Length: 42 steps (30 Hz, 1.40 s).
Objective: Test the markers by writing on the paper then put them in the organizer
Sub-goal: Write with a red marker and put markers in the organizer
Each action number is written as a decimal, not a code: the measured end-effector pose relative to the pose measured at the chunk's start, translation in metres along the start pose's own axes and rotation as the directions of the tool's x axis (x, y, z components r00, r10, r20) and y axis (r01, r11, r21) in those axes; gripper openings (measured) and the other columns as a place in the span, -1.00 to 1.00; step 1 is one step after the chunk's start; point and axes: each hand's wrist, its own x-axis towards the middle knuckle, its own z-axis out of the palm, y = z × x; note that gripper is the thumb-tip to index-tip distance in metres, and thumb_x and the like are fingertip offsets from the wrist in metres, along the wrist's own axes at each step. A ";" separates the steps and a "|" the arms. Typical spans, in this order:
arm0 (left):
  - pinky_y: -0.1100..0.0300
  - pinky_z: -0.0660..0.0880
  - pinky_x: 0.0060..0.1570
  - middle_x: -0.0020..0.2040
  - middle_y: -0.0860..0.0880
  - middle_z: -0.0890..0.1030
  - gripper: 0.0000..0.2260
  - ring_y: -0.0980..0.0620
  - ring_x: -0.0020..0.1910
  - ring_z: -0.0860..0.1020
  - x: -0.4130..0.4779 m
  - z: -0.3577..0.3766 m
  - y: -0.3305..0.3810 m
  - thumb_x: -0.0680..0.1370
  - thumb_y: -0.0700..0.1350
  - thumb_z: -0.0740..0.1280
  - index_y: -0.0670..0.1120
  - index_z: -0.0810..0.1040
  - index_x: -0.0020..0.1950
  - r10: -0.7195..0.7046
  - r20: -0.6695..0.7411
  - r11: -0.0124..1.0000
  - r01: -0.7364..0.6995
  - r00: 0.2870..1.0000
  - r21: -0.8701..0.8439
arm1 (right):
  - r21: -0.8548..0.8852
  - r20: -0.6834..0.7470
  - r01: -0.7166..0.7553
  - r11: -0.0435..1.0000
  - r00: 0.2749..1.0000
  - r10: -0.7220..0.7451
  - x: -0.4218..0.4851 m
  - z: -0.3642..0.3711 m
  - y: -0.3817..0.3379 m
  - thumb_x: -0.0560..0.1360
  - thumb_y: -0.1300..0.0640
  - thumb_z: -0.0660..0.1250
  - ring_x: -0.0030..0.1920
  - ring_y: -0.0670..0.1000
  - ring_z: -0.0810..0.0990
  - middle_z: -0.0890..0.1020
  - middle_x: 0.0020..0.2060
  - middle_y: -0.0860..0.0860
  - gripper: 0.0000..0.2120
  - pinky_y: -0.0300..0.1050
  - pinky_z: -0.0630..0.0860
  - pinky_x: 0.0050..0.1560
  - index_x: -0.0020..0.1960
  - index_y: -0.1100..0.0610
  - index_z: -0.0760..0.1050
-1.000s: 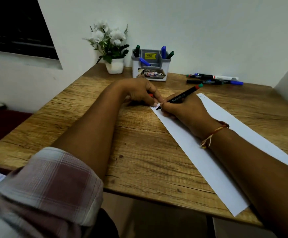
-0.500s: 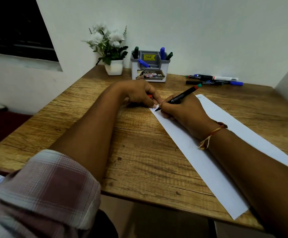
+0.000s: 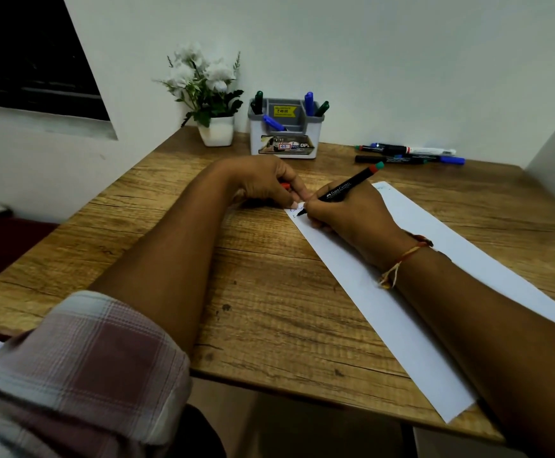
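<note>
Little has moved since earlier: the marker (image 3: 342, 190) tip sits slightly farther left on the paper's (image 3: 385, 292) upper corner, mid-frame. Right hand (image 3: 345, 216) fingers pinch the marker, tip down on the sheet, wrist resting on it. Left hand (image 3: 263, 183) fingers curl around a red cap (image 3: 284, 186), mostly hidden, fingertips pressing the paper edge. Faint scribbles there are unreadable. Organizer (image 3: 284, 132) stands upper centre, spare markers (image 3: 408, 154) lying to its right.
</note>
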 end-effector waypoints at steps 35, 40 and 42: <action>0.21 0.54 0.11 -0.07 0.07 0.68 -0.76 0.12 -0.03 0.59 0.000 -0.001 -0.001 0.50 -0.32 0.43 -0.04 0.68 0.09 -0.003 -0.009 1.000 0.003 1.000 -0.007 | 0.008 0.010 -0.061 0.998 0.998 0.061 0.002 -0.003 -0.001 0.41 0.14 0.45 -0.28 -0.08 0.61 0.67 -0.35 0.02 -0.93 -0.09 0.54 -0.20 -0.17 0.14 0.67; 0.28 0.52 -0.01 -0.04 0.07 0.68 -0.76 0.14 -0.03 0.59 0.000 -0.001 -0.001 0.50 -0.30 0.43 -0.02 0.68 0.08 -0.006 -0.010 1.000 0.007 1.000 0.003 | 0.000 0.006 -0.059 0.998 0.998 0.059 0.001 -0.004 -0.002 0.43 0.16 0.44 -0.31 -0.11 0.58 0.65 -0.38 0.01 -0.93 -0.13 0.49 -0.23 -0.18 0.15 0.66; 0.27 0.52 -0.02 -0.03 0.06 0.68 -0.76 0.14 -0.03 0.59 0.000 0.000 0.000 0.50 -0.30 0.43 -0.01 0.68 0.08 -0.016 -0.010 1.000 0.016 1.000 -0.005 | -0.006 0.009 -0.074 0.997 0.997 0.074 0.002 -0.004 -0.002 0.43 0.17 0.43 -0.28 -0.07 0.59 0.66 -0.34 0.04 -0.91 -0.11 0.52 -0.21 -0.15 0.19 0.67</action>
